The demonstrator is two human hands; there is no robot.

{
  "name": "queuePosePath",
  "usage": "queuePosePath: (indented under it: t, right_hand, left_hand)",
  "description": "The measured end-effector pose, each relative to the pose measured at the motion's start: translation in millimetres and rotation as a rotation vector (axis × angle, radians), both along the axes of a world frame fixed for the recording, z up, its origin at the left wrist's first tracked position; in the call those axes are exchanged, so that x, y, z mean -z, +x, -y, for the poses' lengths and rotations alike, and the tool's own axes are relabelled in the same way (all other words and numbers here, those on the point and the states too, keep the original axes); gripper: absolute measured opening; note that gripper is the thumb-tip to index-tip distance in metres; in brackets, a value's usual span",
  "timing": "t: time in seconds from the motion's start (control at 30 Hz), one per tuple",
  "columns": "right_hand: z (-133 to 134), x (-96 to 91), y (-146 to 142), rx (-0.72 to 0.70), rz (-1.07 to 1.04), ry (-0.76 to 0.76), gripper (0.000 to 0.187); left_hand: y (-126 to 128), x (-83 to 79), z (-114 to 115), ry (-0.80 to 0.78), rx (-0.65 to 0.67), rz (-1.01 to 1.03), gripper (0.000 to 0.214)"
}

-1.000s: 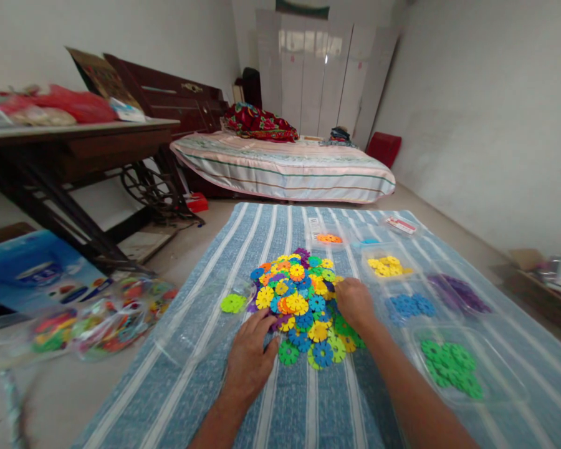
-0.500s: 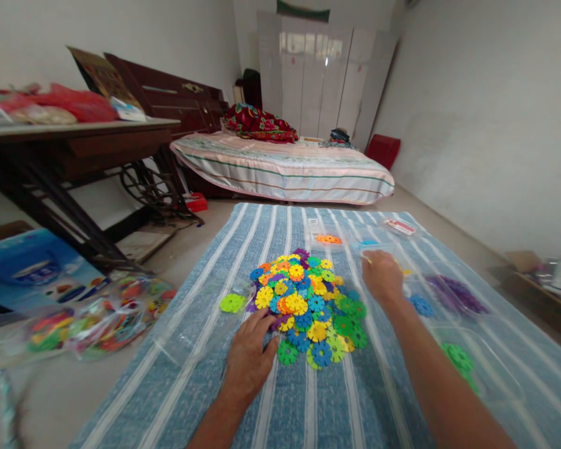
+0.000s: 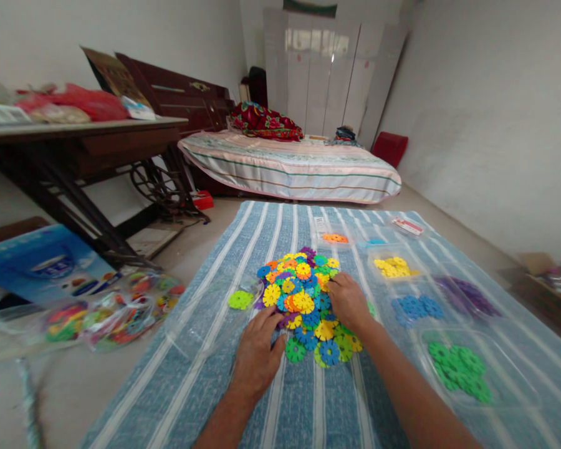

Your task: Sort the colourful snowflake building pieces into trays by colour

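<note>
Disc pile (image 3: 303, 302), two hands (image 3: 260, 350), perhaps six trays (image 3: 501, 360)

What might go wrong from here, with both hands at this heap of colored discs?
The mixed heap is loosely piled, so the right hand at its edge might send discs sliding. The lime-green discs are close in color to the green discs, so shades might get confused. The right forearm passes beside the clear tray and might nudge it.
</note>
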State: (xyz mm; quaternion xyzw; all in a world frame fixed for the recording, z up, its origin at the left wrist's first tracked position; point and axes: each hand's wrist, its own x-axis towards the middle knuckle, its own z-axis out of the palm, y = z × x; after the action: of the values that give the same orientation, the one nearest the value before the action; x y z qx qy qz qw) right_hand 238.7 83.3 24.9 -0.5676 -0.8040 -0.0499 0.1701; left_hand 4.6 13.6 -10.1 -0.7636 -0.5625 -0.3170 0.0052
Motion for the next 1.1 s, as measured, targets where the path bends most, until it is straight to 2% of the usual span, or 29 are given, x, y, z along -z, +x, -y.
queuePosePath:
  t: [0.17, 0.3, 0.4, 0.5, 0.6, 0.7, 0.77, 0.8, 0.87, 1.03, 1.1]
  right_hand:
    - [12.4, 2.9, 0.3, -0.008, -0.029, 0.071, 0.019]
    - [21.9, 1.0, 5.7, -0.021, -0.138, 0.152, 0.019]
    - [24.8, -9.5, 13.0, 0.02, -0.17, 0.081, 0.016]
    - [19.2, -30.2, 26.7, 0.086, -0.12, 0.027, 0.018]
    - [4.7, -57.7, 52.0, 0.242, -0.012, 0.06, 0.023]
    - [-9.1, -81.0, 82.0, 0.517, 0.09, 0.089, 0.032]
    - [-11.9, -87.8, 94.6, 0.678, 0.12, 0.091, 0.038]
    - [-10.7, -87.7, 96.5, 0.714, 0.121, 0.088, 0.039]
    - [-3.4, -80.8, 90.5, 0.69, 0.102, 0.066, 0.037]
    - [24.2, -44.6, 44.7, 0.383, 0.029, -0.102, 0.028]
    - [31.7, -32.6, 30.5, 0.326, 0.021, -0.183, 0.022]
  left_hand:
    - [0.4, -3.0, 0.5, -0.011, 0.0, -0.001, 0.031]
    - [0.6, -5.7, 1.2, -0.029, 0.004, 0.003, 0.031]
    - [0.6, -6.7, 1.1, -0.035, 0.008, 0.006, 0.031]
    - [0.5, -7.3, 0.5, -0.03, 0.004, 0.004, 0.03]
    - [0.3, -8.2, 0.2, -0.03, 0.0, 0.005, 0.029]
    - [0.2, -8.8, 0.0, -0.036, 0.002, -0.007, 0.03]
    - [0.3, -8.4, -0.3, -0.035, 0.0, -0.013, 0.03]
    - [0.4, -8.0, -0.5, -0.034, -0.002, -0.014, 0.03]
    - [0.4, -7.1, -1.0, -0.033, -0.004, -0.016, 0.029]
    - [-0.8, -6.8, -2.0, -0.033, -0.002, -0.028, 0.029]
    - [-1.3, -7.4, -2.0, -0.034, -0.001, -0.037, 0.028]
